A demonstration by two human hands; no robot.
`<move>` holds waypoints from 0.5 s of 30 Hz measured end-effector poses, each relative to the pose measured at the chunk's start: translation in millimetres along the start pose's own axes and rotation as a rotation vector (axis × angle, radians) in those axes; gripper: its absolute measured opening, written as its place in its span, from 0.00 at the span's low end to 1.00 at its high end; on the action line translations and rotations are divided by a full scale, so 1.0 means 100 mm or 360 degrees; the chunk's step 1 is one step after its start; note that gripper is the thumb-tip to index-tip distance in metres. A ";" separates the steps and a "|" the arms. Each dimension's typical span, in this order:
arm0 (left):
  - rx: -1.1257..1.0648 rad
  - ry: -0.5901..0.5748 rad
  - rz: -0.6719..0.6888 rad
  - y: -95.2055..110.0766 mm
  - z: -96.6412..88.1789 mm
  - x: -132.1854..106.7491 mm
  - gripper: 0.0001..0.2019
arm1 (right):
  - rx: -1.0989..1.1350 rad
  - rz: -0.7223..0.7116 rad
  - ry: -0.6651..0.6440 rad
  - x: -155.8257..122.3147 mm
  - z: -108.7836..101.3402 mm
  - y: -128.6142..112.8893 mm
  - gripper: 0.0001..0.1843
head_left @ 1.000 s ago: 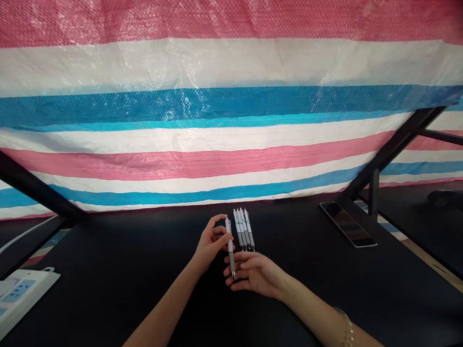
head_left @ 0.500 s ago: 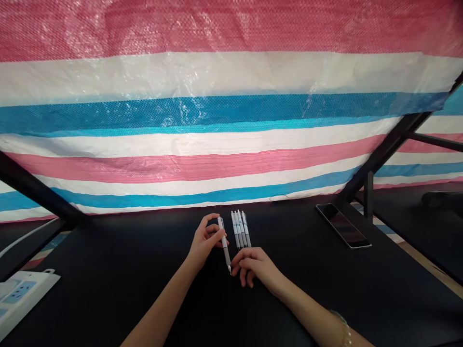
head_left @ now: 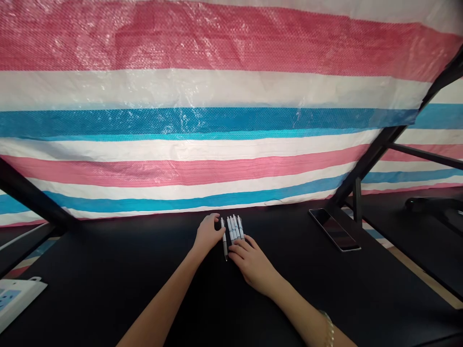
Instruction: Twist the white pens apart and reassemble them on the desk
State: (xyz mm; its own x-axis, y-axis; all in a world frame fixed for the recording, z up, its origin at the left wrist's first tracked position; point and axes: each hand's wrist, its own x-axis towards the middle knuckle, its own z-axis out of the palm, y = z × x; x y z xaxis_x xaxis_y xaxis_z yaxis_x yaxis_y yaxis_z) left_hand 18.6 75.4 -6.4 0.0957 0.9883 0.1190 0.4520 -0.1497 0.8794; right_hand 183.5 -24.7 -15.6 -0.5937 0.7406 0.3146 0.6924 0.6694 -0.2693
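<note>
Three white-and-grey pens (head_left: 235, 226) lie side by side on the black table (head_left: 108, 274), near its far edge. A fourth pen (head_left: 224, 241) lies just left of them, sticking out a little nearer to me. My left hand (head_left: 208, 233) has its fingers curled on that pen's upper end. My right hand (head_left: 252, 262) lies flat and open, its fingertips touching the near ends of the row.
A dark phone (head_left: 334, 229) lies face up to the right of the pens. A white power strip (head_left: 14, 301) sits at the table's left near corner. A red, white and blue striped tarp (head_left: 217, 120) hangs behind, crossed by black slanted braces (head_left: 365, 164).
The fourth pen, held up and tilted in my left hand before, now lies on the table beside the row. My right hand turned palm down and moved up to the pens' near ends.
</note>
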 end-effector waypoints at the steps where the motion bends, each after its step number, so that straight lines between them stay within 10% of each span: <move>1: -0.0005 0.0011 -0.0017 -0.01 0.00 -0.02 0.17 | -0.0017 -0.0017 0.0008 0.01 0.01 0.00 0.19; 10: -0.0348 -0.0256 -0.0397 0.01 -0.08 -0.60 0.19 | 0.0035 -0.0182 0.0121 0.02 -0.01 0.00 0.15; 15: -0.0633 -0.0252 -0.0432 -0.01 -0.12 -0.72 0.19 | 0.0673 0.0352 0.0727 -0.02 -0.07 -0.01 0.11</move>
State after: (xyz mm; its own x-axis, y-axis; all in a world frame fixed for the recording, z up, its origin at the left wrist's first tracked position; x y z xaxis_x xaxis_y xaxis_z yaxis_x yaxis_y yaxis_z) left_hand 0.2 4.8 -10.3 0.1690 0.9686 -0.1825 0.1096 0.1655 0.9801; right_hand 186.9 -27.6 -9.7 -0.1579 0.8265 0.5403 0.5022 0.5384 -0.6767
